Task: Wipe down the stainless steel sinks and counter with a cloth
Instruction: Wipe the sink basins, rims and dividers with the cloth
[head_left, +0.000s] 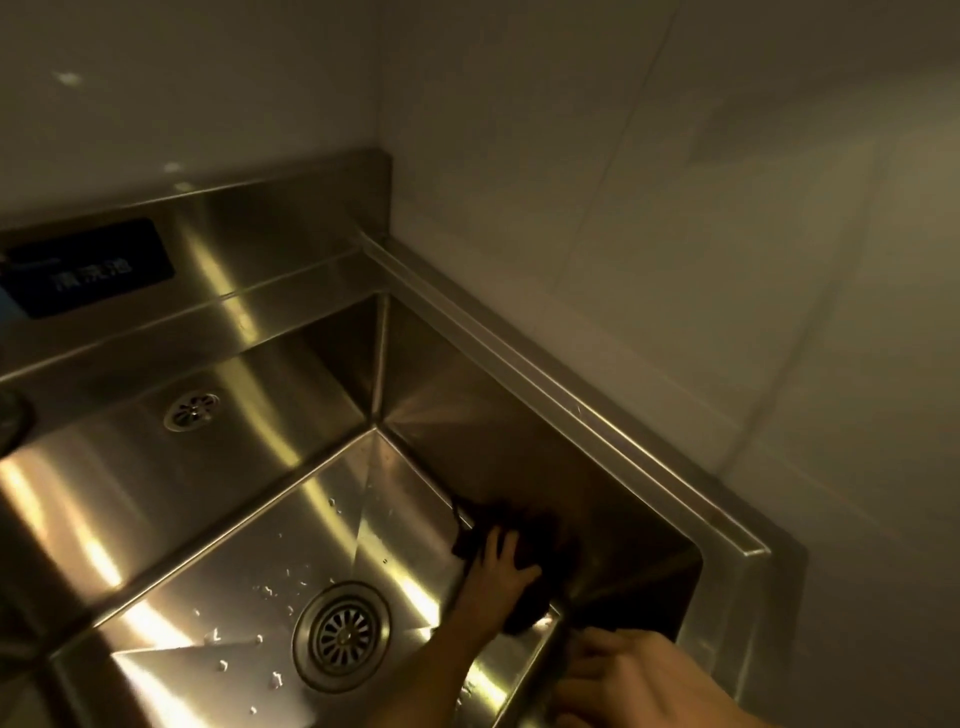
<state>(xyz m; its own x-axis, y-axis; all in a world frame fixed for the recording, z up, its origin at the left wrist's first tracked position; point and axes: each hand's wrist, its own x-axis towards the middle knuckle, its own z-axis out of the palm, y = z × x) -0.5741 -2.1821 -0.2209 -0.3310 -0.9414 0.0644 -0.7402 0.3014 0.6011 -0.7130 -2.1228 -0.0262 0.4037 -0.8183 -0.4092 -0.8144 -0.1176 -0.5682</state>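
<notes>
A dark cloth lies bunched against the right wall of the stainless steel sink, low down by the floor seam. My left hand reaches into the basin from the lower left and presses on the cloth with spread fingers. My right hand sits at the bottom right on the sink's front rim, blurred, with its fingers curled over the edge. The steel counter rim runs along the right side of the sink.
A round drain strainer sits in the sink floor among water drops. An overflow grille is on the back wall. A dark label plate is fixed to the steel backsplash. White tiled walls meet at the corner behind.
</notes>
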